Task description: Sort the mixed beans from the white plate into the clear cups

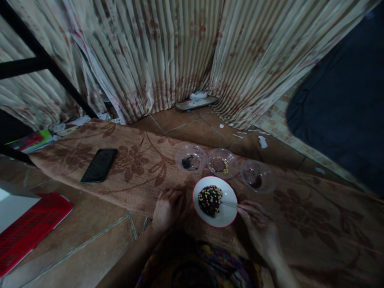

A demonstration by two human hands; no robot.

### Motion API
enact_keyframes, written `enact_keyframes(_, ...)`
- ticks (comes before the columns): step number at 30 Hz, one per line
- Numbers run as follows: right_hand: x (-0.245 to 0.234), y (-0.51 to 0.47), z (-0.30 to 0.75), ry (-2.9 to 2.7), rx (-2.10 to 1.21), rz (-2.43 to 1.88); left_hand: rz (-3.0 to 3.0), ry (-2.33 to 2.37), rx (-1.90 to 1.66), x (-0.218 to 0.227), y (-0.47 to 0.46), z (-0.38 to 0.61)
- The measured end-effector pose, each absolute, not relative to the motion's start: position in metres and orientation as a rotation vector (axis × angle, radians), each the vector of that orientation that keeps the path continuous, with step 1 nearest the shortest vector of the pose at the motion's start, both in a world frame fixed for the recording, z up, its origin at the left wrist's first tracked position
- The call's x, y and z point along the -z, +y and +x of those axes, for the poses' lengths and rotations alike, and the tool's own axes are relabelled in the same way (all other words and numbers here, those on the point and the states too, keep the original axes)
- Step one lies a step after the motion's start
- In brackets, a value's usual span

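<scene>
A white plate (229,192) with a red rim holds a heap of mixed dark and yellow beans (211,200). My right hand (255,220) pinches thin metal tweezers (229,204), whose tips reach the heap's right edge. To the left of the plate, my left hand (168,206) rests on the cloth with its fingers curled and nothing visible in them. Behind the plate stand three clear plastic bowls: the left bowl (196,161) has black beans, the middle bowl (219,164) yellow ones, and the right bowl (262,176) dark reddish ones.
A brown flower-patterned cloth (135,160) covers the long, low table. On its left part lies a black phone (99,165). A red basket (36,224) sits on the tiled floor at left. Striped curtains (168,52) hang behind, with small white scraps on the floor below.
</scene>
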State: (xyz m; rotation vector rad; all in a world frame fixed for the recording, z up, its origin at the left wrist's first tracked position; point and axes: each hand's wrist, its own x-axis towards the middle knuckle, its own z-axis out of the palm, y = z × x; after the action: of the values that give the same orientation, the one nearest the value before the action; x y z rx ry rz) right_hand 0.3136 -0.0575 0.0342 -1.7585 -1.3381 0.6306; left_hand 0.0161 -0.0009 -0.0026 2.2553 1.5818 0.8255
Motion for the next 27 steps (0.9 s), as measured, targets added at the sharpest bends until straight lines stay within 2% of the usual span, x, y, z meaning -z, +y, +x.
enact_keyframes(8,-0.045,-0.061,0.320,-1.292,-0.528,-1.730,2.256,1.600,-0.824,-0.002,-0.001,0.017)
enact_keyframes(16,-0.071,-0.030,0.382,-1.086,-0.081,-1.765,2.306,1.585,-0.841,-0.003,0.001,0.016)
enact_keyframes(23,-0.062,-0.023,0.386,-0.966,-0.100,-1.786,2.309,1.585,-0.854,-0.003,0.001,0.016)
enact_keyframes(27,-0.064,-0.040,0.341,-1.172,-0.320,-1.684,2.302,1.581,-0.817,-0.003,0.001,0.016)
